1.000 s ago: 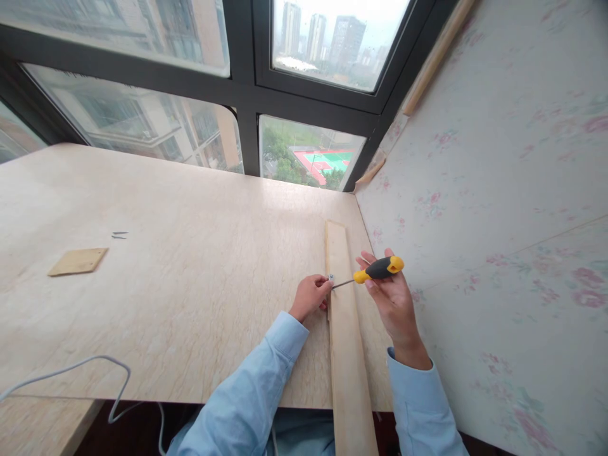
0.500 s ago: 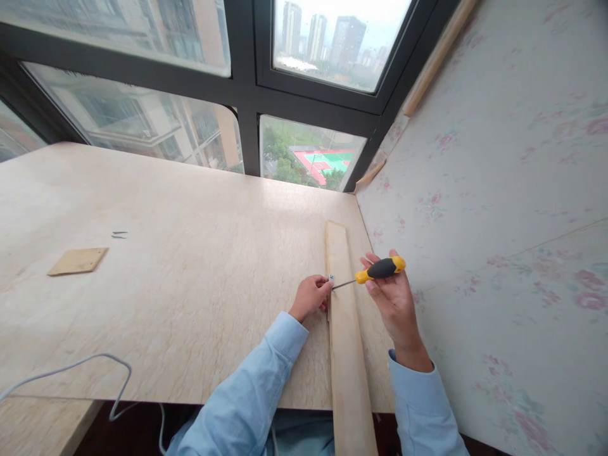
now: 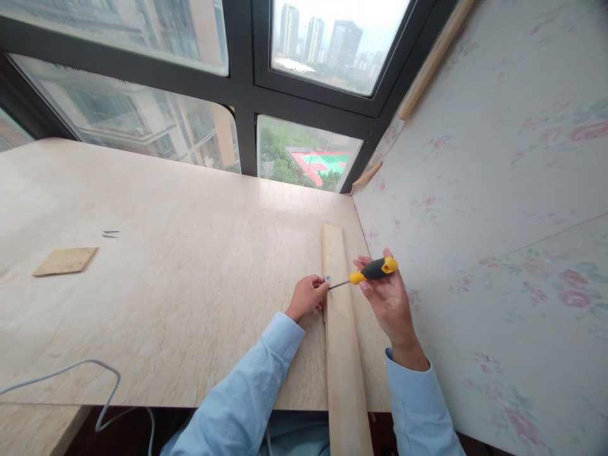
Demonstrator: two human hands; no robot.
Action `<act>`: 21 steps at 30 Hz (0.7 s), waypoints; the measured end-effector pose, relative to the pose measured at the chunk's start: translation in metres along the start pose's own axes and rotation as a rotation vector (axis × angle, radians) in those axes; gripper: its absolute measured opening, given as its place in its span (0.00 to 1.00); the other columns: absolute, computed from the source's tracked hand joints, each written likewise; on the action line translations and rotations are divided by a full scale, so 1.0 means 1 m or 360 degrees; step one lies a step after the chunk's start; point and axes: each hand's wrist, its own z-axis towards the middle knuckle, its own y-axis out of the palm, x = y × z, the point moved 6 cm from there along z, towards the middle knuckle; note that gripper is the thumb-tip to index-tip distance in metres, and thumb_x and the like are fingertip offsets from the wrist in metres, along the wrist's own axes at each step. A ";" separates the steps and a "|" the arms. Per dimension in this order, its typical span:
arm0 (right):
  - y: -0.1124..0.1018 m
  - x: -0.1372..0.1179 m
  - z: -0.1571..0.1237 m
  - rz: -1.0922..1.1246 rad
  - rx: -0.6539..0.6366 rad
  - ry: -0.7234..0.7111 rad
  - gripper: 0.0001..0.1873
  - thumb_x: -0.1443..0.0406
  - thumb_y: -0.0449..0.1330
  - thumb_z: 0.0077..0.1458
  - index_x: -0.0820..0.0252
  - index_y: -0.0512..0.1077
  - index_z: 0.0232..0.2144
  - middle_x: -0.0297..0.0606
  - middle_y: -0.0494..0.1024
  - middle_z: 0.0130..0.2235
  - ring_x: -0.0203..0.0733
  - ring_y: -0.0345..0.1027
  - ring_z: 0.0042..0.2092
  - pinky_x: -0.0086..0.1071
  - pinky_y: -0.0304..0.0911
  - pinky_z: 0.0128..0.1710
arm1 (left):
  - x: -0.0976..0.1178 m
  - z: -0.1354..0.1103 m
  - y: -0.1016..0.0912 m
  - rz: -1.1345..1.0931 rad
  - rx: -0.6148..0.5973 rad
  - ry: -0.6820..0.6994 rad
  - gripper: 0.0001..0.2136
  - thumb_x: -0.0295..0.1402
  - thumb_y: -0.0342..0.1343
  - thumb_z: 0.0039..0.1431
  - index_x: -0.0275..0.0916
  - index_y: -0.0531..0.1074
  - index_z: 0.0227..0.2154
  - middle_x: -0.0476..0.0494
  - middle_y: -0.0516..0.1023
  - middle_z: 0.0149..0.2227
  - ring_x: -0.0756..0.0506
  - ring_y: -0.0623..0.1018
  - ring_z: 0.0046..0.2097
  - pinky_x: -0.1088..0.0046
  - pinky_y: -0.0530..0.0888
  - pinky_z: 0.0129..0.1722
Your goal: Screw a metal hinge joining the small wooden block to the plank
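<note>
A long pale wooden board lies on the marble-look table along the right wall, its near end past the table's front edge. My left hand pinches a small metal bracket against the board's left edge. My right hand grips a yellow-and-black screwdriver by the handle. The shaft points left and its tip meets the bracket.
A small flat wooden square and a couple of small dark screws lie at the table's left. A white cable curls over the front edge. Floral wallpapered wall stands close on the right; dark-framed windows are behind.
My hands and the screwdriver hold almost the same pose; the view has shifted slightly, so everything sits a little further left in frame.
</note>
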 end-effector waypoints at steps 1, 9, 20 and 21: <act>0.000 0.000 0.000 0.0006 -0.0006 0.0018 0.40 0.58 0.63 0.58 0.45 0.50 0.67 0.43 0.73 0.56 0.46 0.70 0.56 0.47 0.66 0.57 | 0.000 0.000 0.000 0.0007 -0.0001 0.0002 0.08 0.34 0.54 0.61 0.33 0.72 0.34 0.44 0.78 0.31 0.52 0.74 0.19 0.79 0.69 0.16; -0.005 0.005 0.010 -0.0516 0.0303 -0.0063 0.50 0.55 0.73 0.44 0.56 0.56 0.65 0.46 0.73 0.53 0.49 0.69 0.53 0.48 0.64 0.58 | 0.000 0.000 0.000 0.0011 -0.0004 0.0005 0.09 0.36 0.55 0.60 0.34 0.73 0.34 0.45 0.78 0.31 0.51 0.74 0.18 0.78 0.69 0.16; 0.001 0.006 0.006 -0.0047 0.0097 0.0087 0.37 0.58 0.66 0.55 0.51 0.57 0.63 0.43 0.77 0.51 0.47 0.74 0.50 0.51 0.67 0.55 | -0.003 0.002 0.001 0.0012 -0.0011 -0.0006 0.09 0.35 0.54 0.61 0.34 0.72 0.34 0.44 0.78 0.32 0.52 0.73 0.19 0.78 0.68 0.16; -0.003 0.008 0.007 -0.0147 0.0190 0.0058 0.38 0.58 0.68 0.52 0.54 0.60 0.62 0.42 0.79 0.47 0.47 0.75 0.48 0.51 0.67 0.54 | -0.003 0.002 0.001 0.0013 -0.0013 -0.0009 0.09 0.36 0.54 0.60 0.34 0.72 0.34 0.44 0.78 0.32 0.52 0.73 0.18 0.78 0.68 0.16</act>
